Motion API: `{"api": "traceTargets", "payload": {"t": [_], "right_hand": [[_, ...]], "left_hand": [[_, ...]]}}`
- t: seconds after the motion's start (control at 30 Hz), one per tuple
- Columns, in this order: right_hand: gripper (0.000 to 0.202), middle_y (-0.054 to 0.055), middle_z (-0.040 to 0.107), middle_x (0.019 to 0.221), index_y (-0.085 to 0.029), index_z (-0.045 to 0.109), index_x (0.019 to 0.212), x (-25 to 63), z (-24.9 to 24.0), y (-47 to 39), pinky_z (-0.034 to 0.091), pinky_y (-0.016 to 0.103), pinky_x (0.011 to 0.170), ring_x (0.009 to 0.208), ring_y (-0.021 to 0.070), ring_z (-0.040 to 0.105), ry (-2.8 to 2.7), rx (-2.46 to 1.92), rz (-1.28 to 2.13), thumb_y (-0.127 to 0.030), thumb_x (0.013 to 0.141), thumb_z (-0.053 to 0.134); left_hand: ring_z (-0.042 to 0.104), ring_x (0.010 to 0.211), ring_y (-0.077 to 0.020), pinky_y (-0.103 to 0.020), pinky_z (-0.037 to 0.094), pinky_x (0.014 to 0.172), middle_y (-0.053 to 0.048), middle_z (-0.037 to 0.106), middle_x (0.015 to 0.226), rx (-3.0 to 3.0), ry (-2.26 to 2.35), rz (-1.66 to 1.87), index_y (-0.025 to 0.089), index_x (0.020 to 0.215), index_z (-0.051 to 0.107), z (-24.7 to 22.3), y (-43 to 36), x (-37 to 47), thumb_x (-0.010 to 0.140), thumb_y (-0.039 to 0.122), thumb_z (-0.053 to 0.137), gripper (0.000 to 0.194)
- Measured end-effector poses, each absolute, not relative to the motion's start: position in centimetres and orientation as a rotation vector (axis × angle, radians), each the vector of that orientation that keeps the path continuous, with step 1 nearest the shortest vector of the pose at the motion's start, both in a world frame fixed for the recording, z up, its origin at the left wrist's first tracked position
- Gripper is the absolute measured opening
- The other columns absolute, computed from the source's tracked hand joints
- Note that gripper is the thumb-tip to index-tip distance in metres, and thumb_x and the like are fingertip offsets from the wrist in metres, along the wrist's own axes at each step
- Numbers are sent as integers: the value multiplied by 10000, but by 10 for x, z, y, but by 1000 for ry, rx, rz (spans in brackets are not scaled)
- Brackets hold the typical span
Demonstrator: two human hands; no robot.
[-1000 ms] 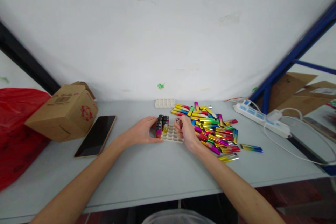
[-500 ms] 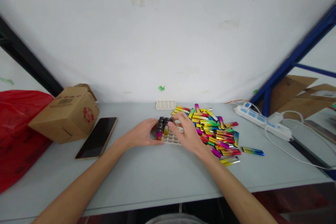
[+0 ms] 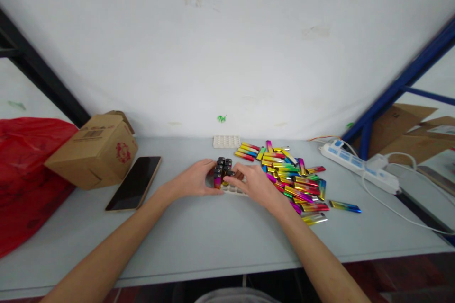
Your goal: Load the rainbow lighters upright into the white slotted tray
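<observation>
Several shiny lighters [image 3: 218, 181] with black tops stand upright in the left part of a white tray [image 3: 234, 191] with round slots. My left hand [image 3: 199, 179] curves around the tray's left end, thumb and fingers apart, touching the outer lighters. My right hand [image 3: 253, 183] is over the tray and pinches the black top of a lighter [image 3: 231, 174] beside the standing group; its lower part is partly hidden. To the right lies a loose heap of metallic coloured lighters [image 3: 287, 168].
A second white slotted tray [image 3: 226, 141] lies near the wall. At left are a phone [image 3: 135, 183], a cardboard box [image 3: 94, 151] and a red bag [image 3: 28, 175]. A power strip [image 3: 359, 165] with cables lies at right, near a blue frame [image 3: 391, 90].
My right hand has lowered slightly over the tray, and the lighter at its fingertips now shows beside the standing ones. The whole view has shifted a little. My left hand keeps its place.
</observation>
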State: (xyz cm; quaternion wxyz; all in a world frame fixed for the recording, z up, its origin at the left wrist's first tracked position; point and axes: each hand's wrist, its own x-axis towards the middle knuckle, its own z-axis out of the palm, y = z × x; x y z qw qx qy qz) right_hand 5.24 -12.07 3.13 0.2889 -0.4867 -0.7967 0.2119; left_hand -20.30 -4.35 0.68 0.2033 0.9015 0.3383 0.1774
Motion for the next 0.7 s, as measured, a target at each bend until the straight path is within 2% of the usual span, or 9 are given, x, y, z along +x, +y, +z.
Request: {"api": "traceTargets", "payload": {"t": [0.13, 0.23, 0.33, 0.43, 0.53, 0.7], "right_hand": [[254, 78, 851, 949, -209, 777, 1081, 52, 41, -122, 462, 298, 726, 849, 239, 773, -2331, -1366, 365, -461, 1116, 779], [354, 109, 862, 936, -203, 812, 987, 44, 43, -121, 424, 312, 696, 826, 252, 767, -2364, -1549, 218, -542, 1088, 794], [411, 90, 859, 886, -207, 812, 882, 43, 46, -121, 410, 310, 692, 805, 237, 763, -2354, -1588, 258, -575, 1065, 815], [371, 50, 845, 855, -210, 801, 902, 62, 56, -129, 440, 300, 718, 787, 208, 757, -2221, -1512, 327, -508, 1120, 762], [259, 43, 844, 923, -213, 781, 982, 97, 68, -153, 501, 306, 782, 845, 211, 772, -2135, -1472, 322, -373, 1165, 692], [57, 61, 835, 1095, -245, 768, 1052, 150, 56, -217, 610, 375, 924, 1019, 263, 805, -2210, -1574, 194, -280, 1096, 768]], "left_hand": [[764, 1099, -375, -474, 605, 1027, -106, 800, 1163, 2515, 933, 489, 229, 1143, 707, 8, -43, -203, 791, 682, 921, 613], [756, 1102, -375, -483, 604, 1029, -113, 798, 1164, 2524, 940, 488, 224, 1125, 708, 9, -43, -203, 796, 691, 911, 606], [750, 1086, -368, -478, 606, 1011, -119, 797, 1159, 2529, 974, 490, 219, 1113, 708, 10, -43, -203, 788, 688, 917, 608], [753, 1110, -372, -479, 605, 1022, -128, 800, 1193, 2510, 981, 475, 217, 1139, 719, 10, -43, -203, 767, 673, 937, 628], [755, 1146, -389, -499, 607, 1044, -144, 801, 1215, 2496, 982, 462, 215, 1150, 728, 10, -43, -202, 751, 649, 945, 629], [757, 1138, -406, -533, 619, 1050, -176, 801, 1209, 2507, 1006, 455, 188, 1129, 733, 12, -44, -200, 752, 633, 942, 620]]}}
